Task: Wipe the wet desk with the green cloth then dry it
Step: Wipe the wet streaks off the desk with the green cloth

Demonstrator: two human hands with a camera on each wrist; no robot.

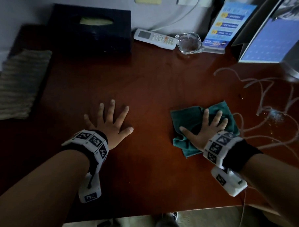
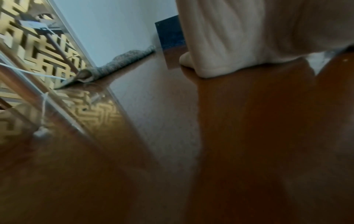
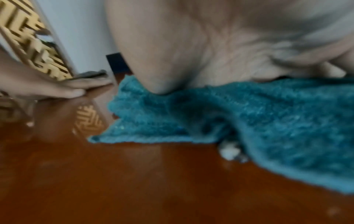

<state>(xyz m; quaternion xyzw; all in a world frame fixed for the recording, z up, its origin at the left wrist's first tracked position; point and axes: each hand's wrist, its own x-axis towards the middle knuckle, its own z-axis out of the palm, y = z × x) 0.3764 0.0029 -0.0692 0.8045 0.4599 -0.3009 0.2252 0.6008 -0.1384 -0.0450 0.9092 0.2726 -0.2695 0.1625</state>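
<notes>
Under spread right fingers [image 1: 214, 118], green cloth [image 1: 185, 118], flat on desk [image 1: 144, 82]

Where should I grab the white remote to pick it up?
Probably across the narrow middle of the white remote, coming down from above. It lies flat and slanted on the desk; its long sides look free, while the glass ashtray crowds its right end.

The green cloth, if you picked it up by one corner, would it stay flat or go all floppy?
Probably floppy: the green cloth already lies rumpled and folded under the right hand. It looks like fuzzy, thin towelling, so likely light. It may be damp from the desk, which would make it sag more.
</notes>
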